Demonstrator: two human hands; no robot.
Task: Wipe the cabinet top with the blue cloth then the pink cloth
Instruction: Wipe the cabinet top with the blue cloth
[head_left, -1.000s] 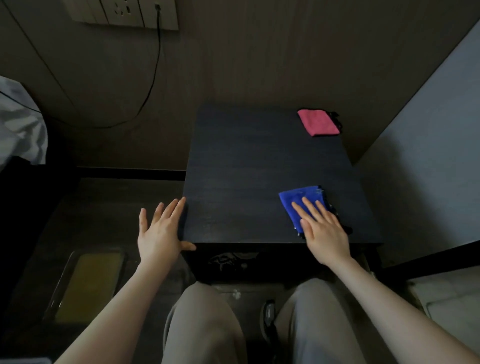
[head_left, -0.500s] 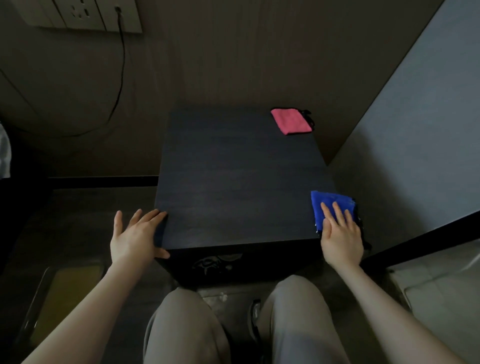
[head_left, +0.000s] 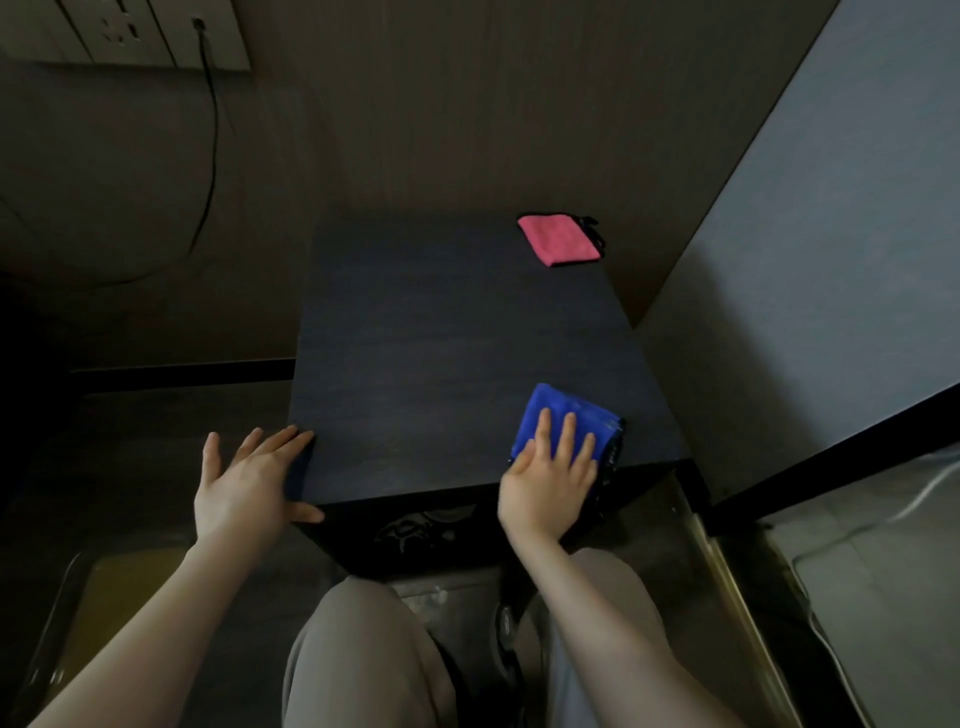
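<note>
The left hand (head_left: 248, 480) lies flat with fingers spread on the near left corner of the cabinet top (head_left: 441, 374), holding nothing. At four o'clock on the top, the right hand (head_left: 550, 480) presses straight fingers onto the blue cloth (head_left: 558, 402). The pink cloth (head_left: 558, 240) lies at one o'clock, well apart.

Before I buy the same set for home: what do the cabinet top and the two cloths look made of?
Cabinet top: dark wood or wood-look board, matte, faint grain streaks. Blue cloth: soft, fuzzy fabric, probably microfibre, folded, black edging. Pink cloth: same fuzzy look and black trim, likely the same material.
</note>
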